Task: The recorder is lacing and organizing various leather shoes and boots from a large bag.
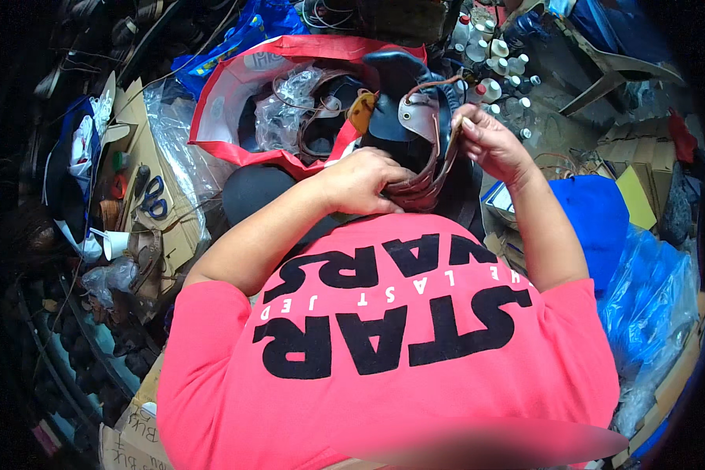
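In my lap is a black and brown leather piece (pixel 415 184), which looks like a shoe upper, with a pale eyelet tab (pixel 421 117) and a brown lace or cord on it. My left hand (pixel 364 180) is closed over its near left side, the fingertips partly hidden behind the brown edge. At its right edge my right hand (pixel 489 141) pinches the brown strip between thumb and fingers. A mustard-coloured leather flap (pixel 361 112) stands up beside the left hand. Just beyond is a red and white bag (pixel 215 117) with clear plastic and dark straps inside.
Several small bottles (pixel 497 66) with white and red caps stand at the far right. Blue-handled scissors (pixel 155 197) lie on cardboard at the left, near a white cup (pixel 115 244). Blue cloth (pixel 591 219) and blue plastic sheeting (pixel 646 290) lie close to my right arm.
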Motion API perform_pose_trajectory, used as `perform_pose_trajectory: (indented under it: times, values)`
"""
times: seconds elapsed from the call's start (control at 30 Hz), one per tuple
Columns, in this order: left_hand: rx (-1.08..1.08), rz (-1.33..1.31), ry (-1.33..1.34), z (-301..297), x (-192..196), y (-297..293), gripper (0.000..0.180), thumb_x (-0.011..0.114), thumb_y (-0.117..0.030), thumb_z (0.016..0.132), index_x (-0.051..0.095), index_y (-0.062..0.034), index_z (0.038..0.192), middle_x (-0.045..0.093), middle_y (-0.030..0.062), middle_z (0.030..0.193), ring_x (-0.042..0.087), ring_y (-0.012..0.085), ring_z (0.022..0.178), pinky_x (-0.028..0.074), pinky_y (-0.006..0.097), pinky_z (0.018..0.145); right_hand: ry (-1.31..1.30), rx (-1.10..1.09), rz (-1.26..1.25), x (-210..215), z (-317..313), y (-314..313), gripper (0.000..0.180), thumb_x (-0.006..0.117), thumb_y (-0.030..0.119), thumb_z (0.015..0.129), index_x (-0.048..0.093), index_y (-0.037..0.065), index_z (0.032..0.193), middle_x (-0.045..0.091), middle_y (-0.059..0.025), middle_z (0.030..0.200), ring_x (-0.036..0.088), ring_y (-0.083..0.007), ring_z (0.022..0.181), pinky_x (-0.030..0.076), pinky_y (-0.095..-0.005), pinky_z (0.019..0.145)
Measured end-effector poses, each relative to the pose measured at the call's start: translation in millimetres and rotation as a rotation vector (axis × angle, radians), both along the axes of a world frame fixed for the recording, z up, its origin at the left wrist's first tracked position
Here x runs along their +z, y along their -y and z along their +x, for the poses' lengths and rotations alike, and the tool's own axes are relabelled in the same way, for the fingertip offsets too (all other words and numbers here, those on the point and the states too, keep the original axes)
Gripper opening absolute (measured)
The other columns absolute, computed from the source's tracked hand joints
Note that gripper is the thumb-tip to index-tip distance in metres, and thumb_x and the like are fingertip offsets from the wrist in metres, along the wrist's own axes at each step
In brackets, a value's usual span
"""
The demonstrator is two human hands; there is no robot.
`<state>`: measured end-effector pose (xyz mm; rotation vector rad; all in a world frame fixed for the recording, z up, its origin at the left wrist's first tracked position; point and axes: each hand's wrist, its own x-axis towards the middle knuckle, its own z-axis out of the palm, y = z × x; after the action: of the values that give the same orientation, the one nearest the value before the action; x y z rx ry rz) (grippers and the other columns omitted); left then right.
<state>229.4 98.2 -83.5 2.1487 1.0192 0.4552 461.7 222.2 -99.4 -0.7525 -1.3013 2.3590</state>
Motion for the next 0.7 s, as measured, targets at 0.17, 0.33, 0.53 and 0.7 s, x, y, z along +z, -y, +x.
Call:
perform_pose_trajectory:
  times: [0.17,0.33,0.53,0.7]
  values:
    - [0.025,-0.051,-0.289,39.4,23.5,-8.4,0.047,0.055,-0.051,0.082,0.064,-0.0057,0.086,0.062,0.0185,0.069,0.062,0.0378,0.071,0.049,0.047,0.065,-0.054,-0.108,0.141,11.5,-0.9,-5.5,0.024,0.055,0.029,0.094,0.061,0.006,0.096,0.059,0.0019,0.08,0.048,-0.0055,0.065,0.041,-0.0196,0.06]
    - [0.026,-0.076,-0.382,78.3,40.7,-14.3,0.048,0.049,-0.047,0.088,0.064,-0.003,0.075,0.062,0.0191,0.066,0.063,0.0361,0.065,0.05,0.047,0.062,0.782,-0.083,0.901,67.8,-29.0,-2.2,0.043,0.063,0.047,0.083,0.061,0.003,0.079,0.063,-0.0086,0.072,0.061,-0.0188,0.069,0.048,-0.0308,0.065]
    - [0.173,-0.005,-0.212,87.9,8.7,-17.5,0.045,0.052,-0.047,0.086,0.065,-0.0043,0.077,0.062,0.0181,0.066,0.063,0.0367,0.065,0.05,0.046,0.063,0.984,-0.075,1.114,72.3,-41.5,-2.7,0.031,0.063,0.033,0.075,0.06,0.003,0.077,0.063,-0.016,0.078,0.061,-0.0323,0.073,0.048,-0.0377,0.068]
    - [0.167,-0.154,-0.226,92.8,22.2,-9.0,0.049,0.05,-0.049,0.087,0.068,-0.0037,0.08,0.066,0.0181,0.079,0.065,0.0353,0.079,0.051,0.045,0.071,0.229,-0.246,0.488,64.0,-43.4,9.9,0.016,0.061,0.009,0.085,0.063,0.0,0.098,0.065,-0.0048,0.096,0.057,-0.0088,0.084,0.045,-0.025,0.076]
